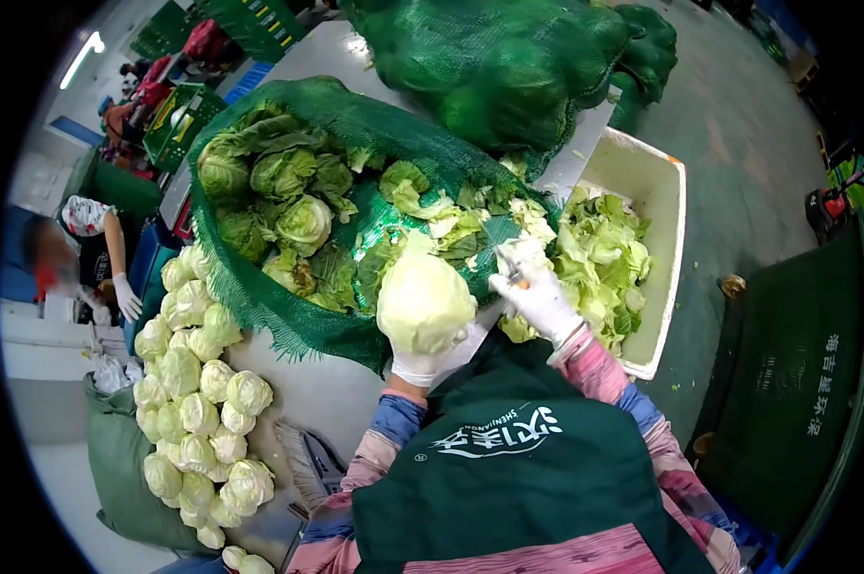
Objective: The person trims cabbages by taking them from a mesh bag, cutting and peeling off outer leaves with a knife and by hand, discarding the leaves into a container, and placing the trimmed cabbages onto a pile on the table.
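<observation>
My left hand (422, 364), in a white glove, holds a trimmed pale green cabbage (424, 304) from below. My right hand (539, 298), also gloved, is closed around a small tool with an orange handle (519, 281); its working end is hard to make out. Right of the cabbage, this hand is close to loose leaf scraps. In front of both hands lies an opened green mesh sack (260, 292) with several leafy untrimmed cabbages (303, 224) and torn leaves on it. Beside my right hand stands a white foam box (663, 277) filled with cut-off leaves (599, 258).
A pile of trimmed cabbages (199, 413) covers the table's left side, near a brush (307, 464). Full green mesh sacks (489, 72) stand at the far end. A large green bin (786, 383) is at right. A person with a gloved hand (127, 298) is at left.
</observation>
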`<state>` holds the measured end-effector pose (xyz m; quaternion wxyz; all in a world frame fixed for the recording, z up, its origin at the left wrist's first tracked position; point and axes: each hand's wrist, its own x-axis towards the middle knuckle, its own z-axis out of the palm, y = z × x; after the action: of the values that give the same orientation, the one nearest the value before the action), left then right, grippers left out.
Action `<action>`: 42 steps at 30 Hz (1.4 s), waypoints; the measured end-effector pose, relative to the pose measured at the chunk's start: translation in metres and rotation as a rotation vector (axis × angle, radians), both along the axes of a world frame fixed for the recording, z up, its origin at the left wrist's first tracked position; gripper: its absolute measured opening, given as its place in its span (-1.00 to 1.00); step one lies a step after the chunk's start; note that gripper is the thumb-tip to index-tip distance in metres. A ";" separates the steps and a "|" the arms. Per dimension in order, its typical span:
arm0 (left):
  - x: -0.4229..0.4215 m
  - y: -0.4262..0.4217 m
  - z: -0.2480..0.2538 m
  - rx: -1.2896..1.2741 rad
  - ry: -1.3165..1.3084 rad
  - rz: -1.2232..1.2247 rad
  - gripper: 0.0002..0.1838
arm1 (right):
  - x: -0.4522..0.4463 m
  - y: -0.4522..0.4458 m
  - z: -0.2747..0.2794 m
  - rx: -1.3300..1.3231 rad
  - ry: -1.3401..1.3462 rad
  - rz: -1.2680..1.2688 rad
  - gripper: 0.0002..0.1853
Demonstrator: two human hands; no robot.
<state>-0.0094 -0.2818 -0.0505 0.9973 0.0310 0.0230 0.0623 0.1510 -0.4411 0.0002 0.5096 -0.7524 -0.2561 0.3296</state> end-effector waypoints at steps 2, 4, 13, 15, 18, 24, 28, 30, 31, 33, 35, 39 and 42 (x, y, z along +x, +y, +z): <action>0.002 -0.005 0.013 -0.178 -0.144 -0.047 -0.28 | -0.014 0.006 -0.022 -0.029 0.340 0.057 -0.29; -0.005 -0.006 0.021 -0.275 -0.190 -0.023 -0.29 | -0.025 0.001 -0.060 -0.130 0.215 0.108 -0.19; -0.057 0.018 0.009 0.322 0.192 0.242 -0.41 | 0.031 -0.094 -0.144 -0.343 -0.511 -0.049 -0.26; -0.059 0.017 0.010 0.357 0.301 0.318 -0.34 | 0.036 -0.084 -0.128 -0.252 -0.420 -0.030 -0.32; -0.048 0.015 0.026 -0.088 0.228 0.289 -0.24 | 0.034 -0.063 -0.106 -0.094 -0.133 -0.165 -0.47; -0.003 -0.002 0.029 -0.025 0.236 0.022 -0.12 | -0.004 -0.002 -0.004 0.046 0.308 -0.114 -0.51; 0.034 -0.010 0.009 1.270 0.571 0.289 -0.07 | -0.002 0.005 -0.013 -0.020 0.116 -0.165 -0.49; 0.045 -0.012 0.002 1.726 0.552 0.333 0.05 | 0.003 0.004 -0.033 -0.134 -0.088 -0.046 -0.47; 0.049 -0.014 -0.004 1.727 0.541 0.327 0.05 | 0.002 0.004 -0.040 -0.166 -0.295 -0.002 -0.44; 0.055 -0.019 -0.015 2.192 0.662 0.377 0.13 | -0.001 0.002 -0.049 -0.283 -0.429 0.088 -0.36; 0.058 -0.020 -0.017 2.188 0.643 0.373 0.13 | -0.006 0.002 -0.044 -0.369 -0.528 0.142 -0.34; 0.060 -0.029 -0.013 2.266 0.705 0.326 0.13 | -0.014 0.001 -0.050 -0.424 -0.648 0.194 -0.30; 0.062 -0.028 -0.014 2.312 0.691 0.340 0.11 | -0.014 0.005 -0.044 -0.489 -0.682 0.222 -0.29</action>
<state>0.0523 -0.3097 -0.0646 0.3025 0.9122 0.2221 0.1643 0.1374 -0.4365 -0.0435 0.1640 -0.8847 -0.4037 0.1659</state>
